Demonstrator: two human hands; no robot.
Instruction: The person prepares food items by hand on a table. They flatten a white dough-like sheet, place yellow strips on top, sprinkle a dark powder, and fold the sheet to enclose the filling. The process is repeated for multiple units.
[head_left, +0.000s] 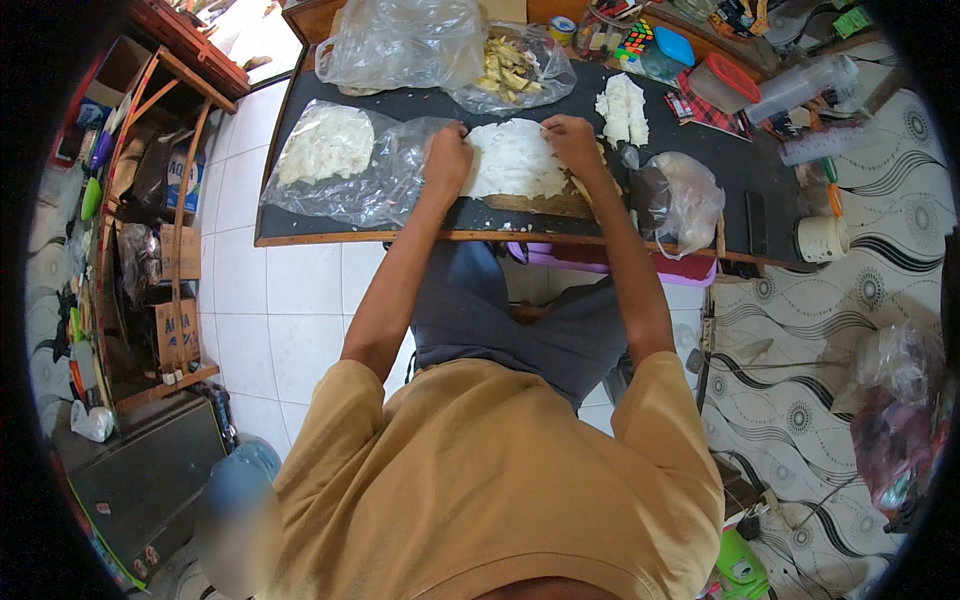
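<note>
On the wooden board point(545, 205), left hand point(447, 158) and right hand point(574, 142) curl fingers onto the thin white sheet point(512, 160), gripping its edges; even pressure keeps it from tearing.

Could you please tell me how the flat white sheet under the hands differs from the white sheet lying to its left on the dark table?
The flat white sheet on the wooden board lies bare, while the white sheet at the left sits inside a clear plastic bag. The left hand and right hand touch the board's sheet; nothing touches the bagged one. The bagged sheet looks smaller and more crumpled. Both are pale, thin and flat on the dark table.
</note>
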